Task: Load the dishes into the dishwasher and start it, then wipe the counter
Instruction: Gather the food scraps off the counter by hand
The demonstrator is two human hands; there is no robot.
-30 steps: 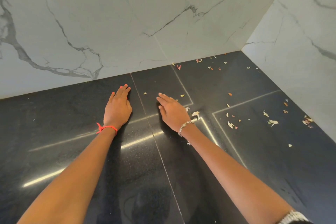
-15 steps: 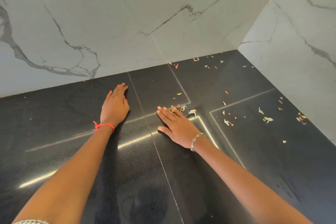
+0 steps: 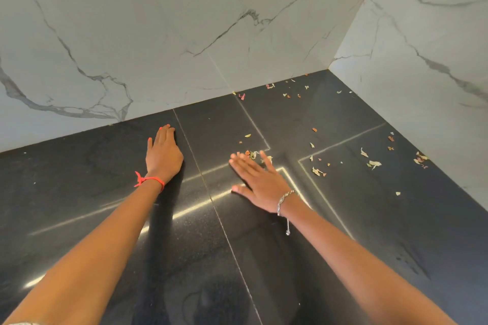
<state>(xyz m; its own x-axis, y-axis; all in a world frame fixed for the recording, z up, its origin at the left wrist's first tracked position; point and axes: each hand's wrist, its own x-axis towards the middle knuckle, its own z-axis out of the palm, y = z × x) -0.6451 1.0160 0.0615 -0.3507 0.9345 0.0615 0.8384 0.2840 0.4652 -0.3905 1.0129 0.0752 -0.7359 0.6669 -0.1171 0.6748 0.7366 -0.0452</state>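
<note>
The black polished counter [image 3: 105, 192] fills the lower view and runs into a corner. My left hand [image 3: 163, 155] lies flat on it near the back wall, fingers together, a red thread on the wrist. My right hand [image 3: 260, 182] rests flat to the right of it, fingers spread, holding nothing, a silver bracelet on the wrist. A small heap of food scraps [image 3: 254, 154] sits right at my right fingertips. More scraps [image 3: 372, 163] lie scattered over the counter to the right and toward the corner. No cloth and no dishes are in view.
White marble walls [image 3: 184, 34] close the counter at the back and on the right [image 3: 422, 60], meeting in a corner at the upper right. Thin seams cross the counter. Bright reflections streak its surface.
My right hand has slid back toward me and to the right, its fingers spreading, and scraps have gathered at its fingertips. My left hand has stayed flat in place.
</note>
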